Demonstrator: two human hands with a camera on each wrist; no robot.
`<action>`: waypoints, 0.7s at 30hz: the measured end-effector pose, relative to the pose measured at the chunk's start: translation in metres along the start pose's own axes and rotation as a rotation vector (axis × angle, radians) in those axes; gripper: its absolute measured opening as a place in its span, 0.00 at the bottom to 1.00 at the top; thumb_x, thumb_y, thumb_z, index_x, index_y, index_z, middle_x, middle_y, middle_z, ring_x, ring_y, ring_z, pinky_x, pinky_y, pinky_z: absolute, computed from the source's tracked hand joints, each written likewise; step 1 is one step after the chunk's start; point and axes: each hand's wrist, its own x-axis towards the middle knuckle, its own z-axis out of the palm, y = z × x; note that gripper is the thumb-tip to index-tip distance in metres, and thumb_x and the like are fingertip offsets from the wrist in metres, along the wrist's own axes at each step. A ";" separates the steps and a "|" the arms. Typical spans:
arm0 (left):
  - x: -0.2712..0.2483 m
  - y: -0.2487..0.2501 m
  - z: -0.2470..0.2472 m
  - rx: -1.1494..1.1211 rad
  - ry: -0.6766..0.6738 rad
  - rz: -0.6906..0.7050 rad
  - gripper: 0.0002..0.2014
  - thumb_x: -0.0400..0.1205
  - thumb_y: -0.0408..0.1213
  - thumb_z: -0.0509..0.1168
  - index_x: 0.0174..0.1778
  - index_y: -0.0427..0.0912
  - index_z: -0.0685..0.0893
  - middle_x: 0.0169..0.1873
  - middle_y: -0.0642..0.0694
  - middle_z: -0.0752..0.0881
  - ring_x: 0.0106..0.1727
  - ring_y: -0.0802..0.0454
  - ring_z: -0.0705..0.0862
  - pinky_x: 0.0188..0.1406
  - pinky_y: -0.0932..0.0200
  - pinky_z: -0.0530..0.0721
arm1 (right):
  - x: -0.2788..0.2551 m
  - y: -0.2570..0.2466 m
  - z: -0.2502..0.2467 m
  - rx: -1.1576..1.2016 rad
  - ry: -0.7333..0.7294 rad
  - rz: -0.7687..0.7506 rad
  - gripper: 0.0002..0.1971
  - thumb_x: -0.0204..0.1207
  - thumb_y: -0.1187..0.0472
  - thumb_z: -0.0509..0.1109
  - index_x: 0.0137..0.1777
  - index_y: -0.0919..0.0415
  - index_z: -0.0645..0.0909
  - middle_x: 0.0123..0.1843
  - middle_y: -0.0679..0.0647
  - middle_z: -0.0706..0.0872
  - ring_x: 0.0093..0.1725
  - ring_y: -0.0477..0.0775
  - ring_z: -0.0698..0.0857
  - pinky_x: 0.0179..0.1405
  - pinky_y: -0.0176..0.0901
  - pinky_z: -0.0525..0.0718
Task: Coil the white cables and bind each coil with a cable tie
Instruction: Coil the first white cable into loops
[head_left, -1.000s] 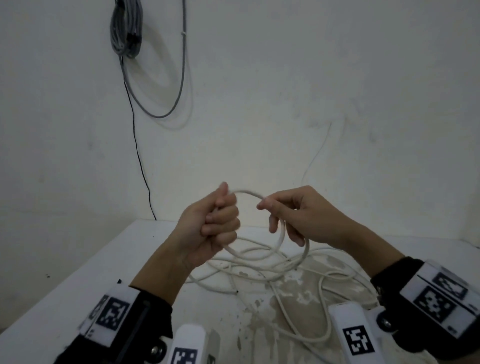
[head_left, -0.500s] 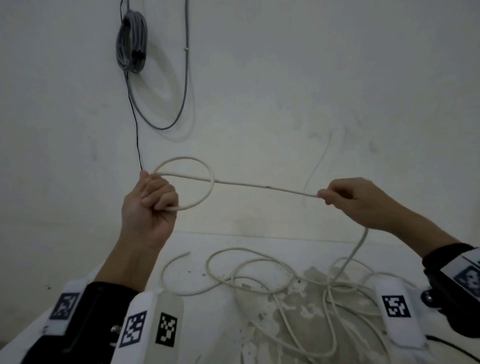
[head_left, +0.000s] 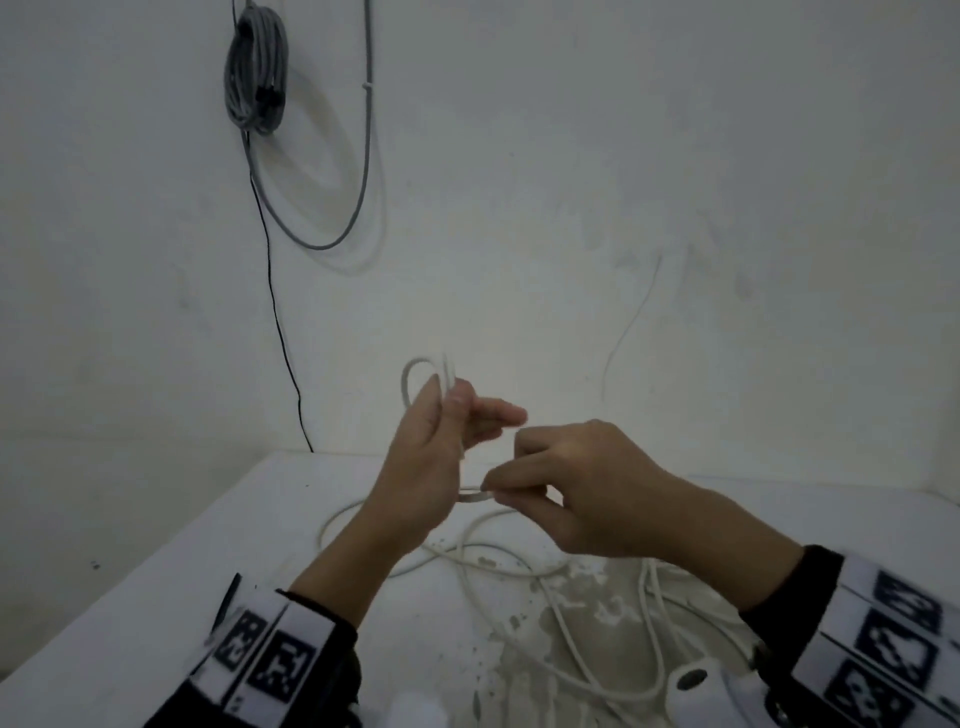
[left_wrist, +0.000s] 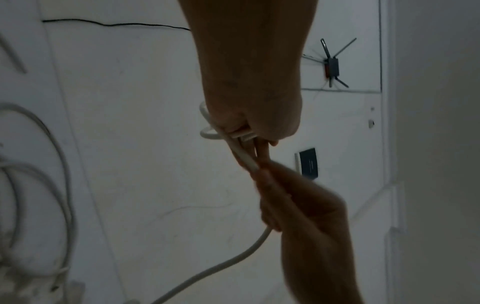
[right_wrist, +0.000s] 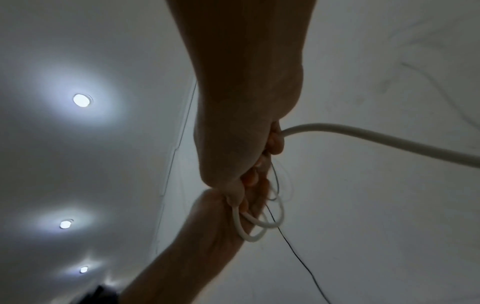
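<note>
My left hand (head_left: 457, 410) is raised above the white table (head_left: 208, 545) and holds a small coil of white cable (head_left: 415, 379), whose loops stick up above the thumb. The left wrist view shows these loops (left_wrist: 207, 131) gripped in that hand (left_wrist: 249, 131). My right hand (head_left: 498, 493) is close against the left and pinches the same cable (head_left: 475, 496) just below it. From the right hand (right_wrist: 272, 144) the cable (right_wrist: 363, 135) trails away. The rest of the cable (head_left: 519, 571) lies in loose tangled loops on the table. No cable tie is visible.
A grey cable bundle (head_left: 254, 67) hangs on the wall at the upper left, with a thin black wire (head_left: 280, 322) running down to the table's back edge. A white device (head_left: 696, 686) lies by the front edge. Chipped paint marks the tabletop (head_left: 587, 608).
Half a second ago my hands were apart with the cable stretched between them. The right hand has swung back to the left hand, and both have come lower and toward the middle.
</note>
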 end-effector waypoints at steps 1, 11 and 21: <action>-0.004 -0.004 0.004 0.085 -0.035 -0.023 0.16 0.88 0.39 0.48 0.45 0.32 0.75 0.36 0.48 0.89 0.40 0.52 0.88 0.41 0.62 0.85 | 0.001 0.000 -0.002 0.022 0.015 -0.009 0.12 0.73 0.52 0.63 0.37 0.51 0.88 0.28 0.46 0.80 0.25 0.47 0.79 0.19 0.36 0.73; -0.001 0.015 0.004 0.271 -0.371 -0.300 0.23 0.87 0.47 0.47 0.27 0.44 0.71 0.17 0.57 0.67 0.18 0.60 0.63 0.19 0.68 0.62 | 0.008 0.019 -0.017 0.010 0.071 0.138 0.22 0.65 0.37 0.70 0.36 0.59 0.80 0.23 0.48 0.82 0.21 0.48 0.75 0.24 0.38 0.72; -0.008 0.003 -0.016 -1.119 -0.681 -0.595 0.15 0.88 0.43 0.49 0.34 0.44 0.64 0.16 0.53 0.55 0.17 0.58 0.52 0.26 0.59 0.62 | 0.008 0.012 0.005 0.858 -0.037 0.496 0.30 0.76 0.38 0.51 0.42 0.63 0.82 0.36 0.54 0.87 0.45 0.50 0.87 0.53 0.37 0.81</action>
